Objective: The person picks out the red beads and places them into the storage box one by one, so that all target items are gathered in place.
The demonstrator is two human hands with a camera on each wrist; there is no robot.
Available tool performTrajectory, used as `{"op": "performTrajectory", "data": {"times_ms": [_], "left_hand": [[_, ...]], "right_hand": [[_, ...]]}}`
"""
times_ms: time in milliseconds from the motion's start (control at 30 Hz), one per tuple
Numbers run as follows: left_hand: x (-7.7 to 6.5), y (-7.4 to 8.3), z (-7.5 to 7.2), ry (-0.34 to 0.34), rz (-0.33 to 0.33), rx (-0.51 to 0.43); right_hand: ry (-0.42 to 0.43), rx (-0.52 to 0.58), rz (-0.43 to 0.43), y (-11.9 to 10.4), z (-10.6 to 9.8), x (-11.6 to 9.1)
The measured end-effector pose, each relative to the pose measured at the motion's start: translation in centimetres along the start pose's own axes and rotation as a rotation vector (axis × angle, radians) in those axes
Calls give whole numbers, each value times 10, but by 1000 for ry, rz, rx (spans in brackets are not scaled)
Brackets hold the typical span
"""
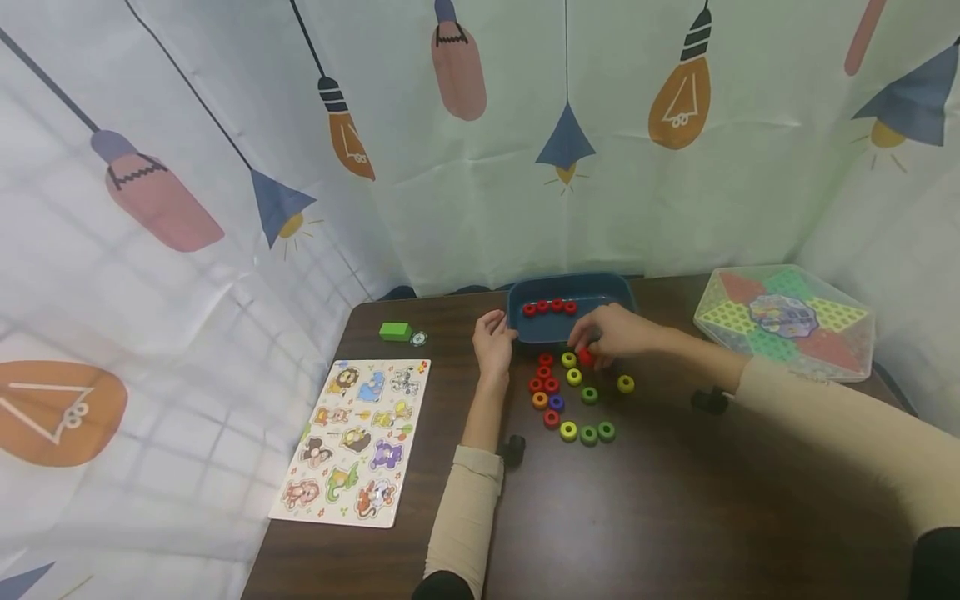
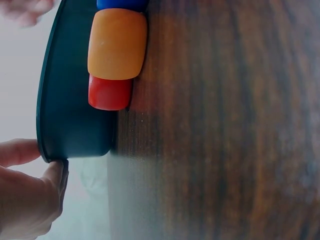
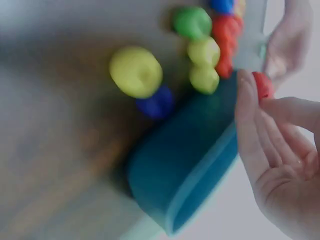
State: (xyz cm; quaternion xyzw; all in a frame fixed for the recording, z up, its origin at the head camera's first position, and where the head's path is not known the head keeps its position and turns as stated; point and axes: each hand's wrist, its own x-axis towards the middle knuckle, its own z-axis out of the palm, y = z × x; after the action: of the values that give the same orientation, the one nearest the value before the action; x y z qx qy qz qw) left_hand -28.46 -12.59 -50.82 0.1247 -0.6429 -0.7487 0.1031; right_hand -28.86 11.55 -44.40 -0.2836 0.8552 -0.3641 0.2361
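Note:
My left hand (image 1: 493, 346) is at the left end of a dark blue plastic bin (image 2: 75, 115), with thumb and finger on its rim. A red bead (image 3: 263, 85) is pinched between the thumb and finger of my right hand (image 3: 285, 145), just in front of the bin. Inside the bin, several red beads (image 1: 558, 305) stand in a row along the back. On the table before it lie loose ring beads: red (image 1: 551, 418), yellow (image 1: 568, 431), green (image 1: 606, 431), a blue one (image 1: 556, 402) and an orange one (image 1: 540, 400).
An animal puzzle board (image 1: 352, 442) lies on the left of the brown table (image 1: 600, 525), with a green block (image 1: 394, 332) and a small round disc (image 1: 418, 338) behind it. At the back right is a hexagonal game box (image 1: 783, 321). A printed curtain (image 1: 495, 208) hangs behind.

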Motion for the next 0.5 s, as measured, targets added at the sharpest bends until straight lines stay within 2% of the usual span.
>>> {"op": "performTrajectory", "data": {"times_ms": [67,200,333,500], "left_hand": [[1,1,-1,-6,1,2],[1,2,-2,-5,-4,6],[2,0,-3,5,-3,17],[3,-4,-1,8,-7,24]], "right_hand": [[3,34,6,-7,-17,6],[18,12,11,-11,-46,26],[54,8,59,1,-65,51],[112,40,157,26,-73,74]]}}
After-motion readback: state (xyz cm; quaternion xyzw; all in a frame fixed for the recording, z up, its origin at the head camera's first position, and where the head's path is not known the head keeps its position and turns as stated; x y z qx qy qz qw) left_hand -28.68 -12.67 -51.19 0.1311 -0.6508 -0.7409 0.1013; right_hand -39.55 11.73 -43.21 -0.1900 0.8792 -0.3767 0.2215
